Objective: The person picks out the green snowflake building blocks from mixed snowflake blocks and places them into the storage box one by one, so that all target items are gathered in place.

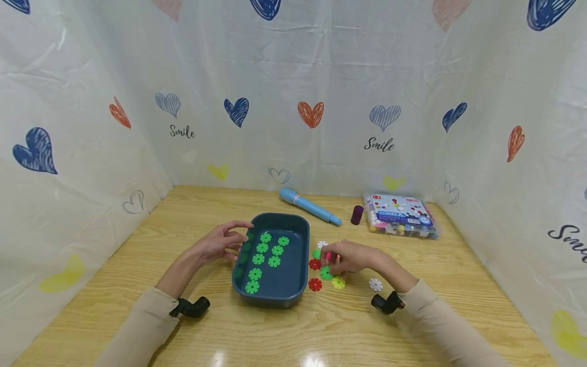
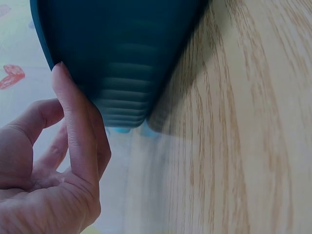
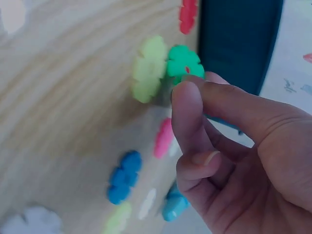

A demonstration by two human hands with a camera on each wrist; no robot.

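Note:
A dark blue tray (image 1: pixel 293 302) holds several green notched discs (image 1: pixel 258 259) in two rows. My left hand (image 1: pixel 223 241) is at the tray's left side, a fingertip touching the rim in the left wrist view, the other fingers loosely bent. Right of the tray, my right hand (image 1: pixel 350 257) pinches a green notched disc (image 3: pixel 185 62) between thumb and index finger, a red spot showing through its centre hole. Around that hand lie red discs (image 1: pixel 315 284), a yellow disc (image 1: pixel 339 282), a pink disc (image 3: pixel 164 138) and a blue disc (image 3: pixel 124 177), partly hidden by the hand in the head view.
A light blue microphone-shaped object (image 1: pixel 309 206) lies behind the tray. Beside it stands a dark purple cylinder (image 1: pixel 357 215). A clear box of colourful pieces (image 1: pixel 401 216) is at the back right. One white disc (image 1: pixel 375 284) lies near the right wrist. Heart-printed curtains (image 1: pixel 293 153) surround the wooden table.

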